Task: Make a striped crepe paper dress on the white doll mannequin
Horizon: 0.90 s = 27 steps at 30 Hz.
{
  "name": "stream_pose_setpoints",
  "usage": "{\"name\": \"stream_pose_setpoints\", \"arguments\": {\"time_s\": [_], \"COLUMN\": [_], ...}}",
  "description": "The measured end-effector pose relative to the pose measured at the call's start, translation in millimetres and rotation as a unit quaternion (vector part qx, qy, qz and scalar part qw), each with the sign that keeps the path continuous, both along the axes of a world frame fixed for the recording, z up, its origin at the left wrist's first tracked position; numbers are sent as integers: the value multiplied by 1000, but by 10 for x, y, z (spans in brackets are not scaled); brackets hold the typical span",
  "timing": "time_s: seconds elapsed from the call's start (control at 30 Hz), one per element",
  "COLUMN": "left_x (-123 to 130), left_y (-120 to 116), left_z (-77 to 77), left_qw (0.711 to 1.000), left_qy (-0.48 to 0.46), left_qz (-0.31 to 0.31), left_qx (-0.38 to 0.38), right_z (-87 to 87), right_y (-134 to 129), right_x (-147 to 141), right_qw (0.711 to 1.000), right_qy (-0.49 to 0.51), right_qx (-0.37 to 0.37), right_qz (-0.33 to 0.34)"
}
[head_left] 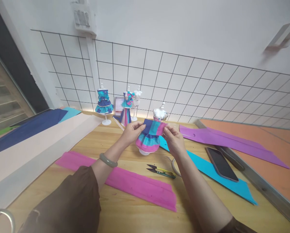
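Between my two hands a small striped strip of fabric [155, 127], navy, turquoise and pink, is stretched flat. My left hand [134, 131] pinches its navy end; my right hand [173, 134] pinches the pink end. Right behind it stands a small white dress form [160, 113], its torso partly hidden by the strip. Below the strip, a ruffled skirt [148, 142] in blue, turquoise and pink is on that form. Thread snips [161, 171] with yellow and dark green handles lie on the table nearer to me, beside a roll of tape [176, 167] partly covered by my right wrist.
Pink [140, 189], turquoise [220, 174] and purple fabric pieces [227, 142] lie on the wooden table [125, 210]. A phone [222, 163] rests at right. Dressed mini mannequins [104, 102] stand at the back before a wire grid [179, 77]. Layered fabrics [38, 142] cover the left.
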<state>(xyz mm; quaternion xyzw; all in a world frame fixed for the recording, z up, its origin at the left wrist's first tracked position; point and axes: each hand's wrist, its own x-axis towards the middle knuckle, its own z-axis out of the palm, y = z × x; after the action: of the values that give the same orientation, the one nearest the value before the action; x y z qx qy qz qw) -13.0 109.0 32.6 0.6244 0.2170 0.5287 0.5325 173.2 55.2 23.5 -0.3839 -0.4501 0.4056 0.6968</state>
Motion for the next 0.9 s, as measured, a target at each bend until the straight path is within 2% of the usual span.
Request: {"name": "stream_pose_setpoints", "arguments": {"time_s": [0.37, 0.63, 0.9], "left_x": [21, 27, 91], "left_y": [-39, -38, -12], "left_z": [24, 21, -12], "left_qw": [1000, 1000, 999], "left_qy": [15, 8, 0], "left_qz": [21, 15, 37], "left_qx": [1, -13, -28], "right_z": [42, 48, 28], "right_y": [-34, -38, -31], "right_x": [-41, -66, -94], "right_qw": [999, 999, 999], "right_qy": [-26, -22, -13], "right_qx": [11, 11, 3], "right_qz": [-19, -22, -32]}}
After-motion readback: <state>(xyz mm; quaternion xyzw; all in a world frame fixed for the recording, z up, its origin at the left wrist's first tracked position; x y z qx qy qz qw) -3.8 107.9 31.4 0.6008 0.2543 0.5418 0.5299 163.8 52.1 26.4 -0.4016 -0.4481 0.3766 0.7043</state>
